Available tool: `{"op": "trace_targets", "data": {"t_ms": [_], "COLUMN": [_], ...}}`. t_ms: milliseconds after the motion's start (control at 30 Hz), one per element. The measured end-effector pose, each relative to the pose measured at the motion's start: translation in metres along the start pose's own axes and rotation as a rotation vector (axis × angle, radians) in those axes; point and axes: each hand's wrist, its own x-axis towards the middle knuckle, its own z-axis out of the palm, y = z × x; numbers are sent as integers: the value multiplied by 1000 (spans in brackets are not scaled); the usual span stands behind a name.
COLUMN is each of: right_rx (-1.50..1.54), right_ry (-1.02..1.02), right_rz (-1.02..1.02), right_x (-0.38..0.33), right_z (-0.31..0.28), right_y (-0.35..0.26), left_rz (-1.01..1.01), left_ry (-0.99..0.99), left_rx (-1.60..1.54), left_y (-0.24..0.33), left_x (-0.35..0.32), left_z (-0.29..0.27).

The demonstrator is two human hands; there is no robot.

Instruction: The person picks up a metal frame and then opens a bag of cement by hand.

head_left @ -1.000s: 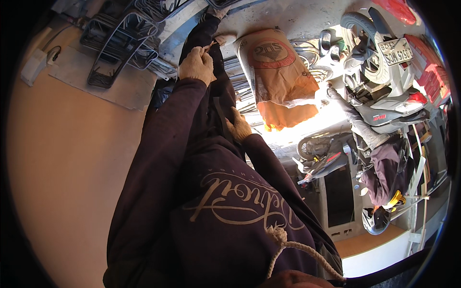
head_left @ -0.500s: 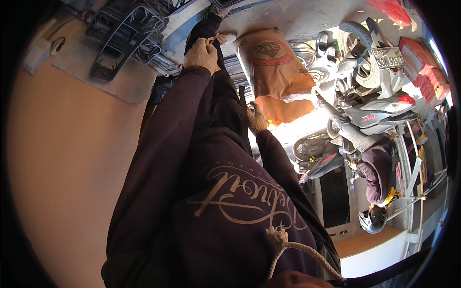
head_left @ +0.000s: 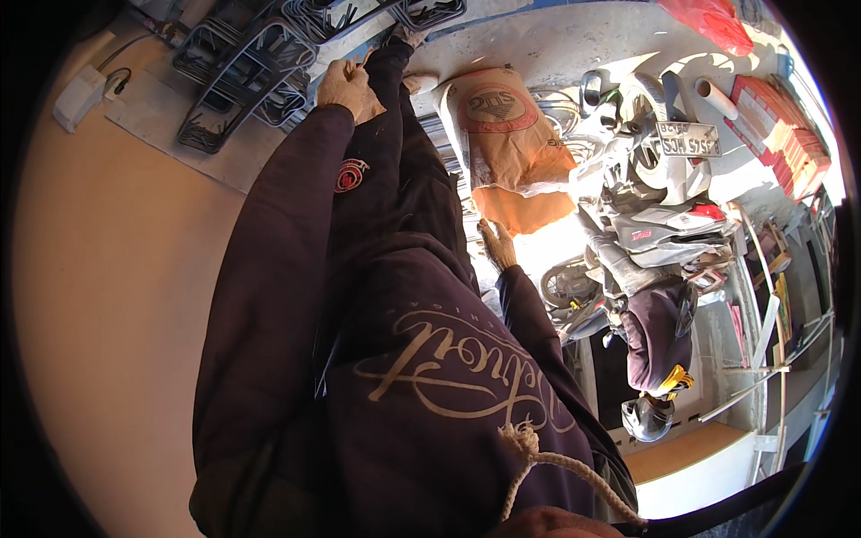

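My left hand [head_left: 348, 90] is held out over my dark trousers, close to a stack of black metal frames [head_left: 247, 76]. Its fingers are curled, and whether anything is inside them is hidden. On the other side of my body, my right hand [head_left: 498, 247] hangs beside my leg with its fingers loosely apart and nothing visible in it. A large brown paper sack [head_left: 511, 134] with a red round print lies just beyond that hand, one torn edge lit by sun. Both hands look tan and rough, as if gloved.
A person [head_left: 659, 332] in a helmet sits on a motorbike [head_left: 673, 229] to the right. Red boxes [head_left: 785, 134], a white roll [head_left: 716, 99] and a red plastic bag [head_left: 713, 22] are at upper right. A tan board [head_left: 117, 269] fills the left side, with a white box [head_left: 81, 103] near its end.
My left hand has moved left and slightly up, away from my legs. The right hand has shifted right and a little down; a dark strip beside it no longer shows. The motorbike rider appears further left.
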Motion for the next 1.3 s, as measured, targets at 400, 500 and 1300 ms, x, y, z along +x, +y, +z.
{"op": "trace_targets", "data": {"t_ms": [400,500,1300], "right_rx": [173,224,-264], "right_ry": [-14,-13,132], "right_rz": [122,149,-287], "right_x": [-28,-39,-15], "right_z": [-24,-27,1], "right_y": [22,19,-30], "left_rz": [-6,-29,47], "left_ry": [56,22,-51], "left_rx": [44,34,-26], "left_y": [-70,-67,-4], "left_x": [6,-2,132], "left_z": [-46,-47,-64]}}
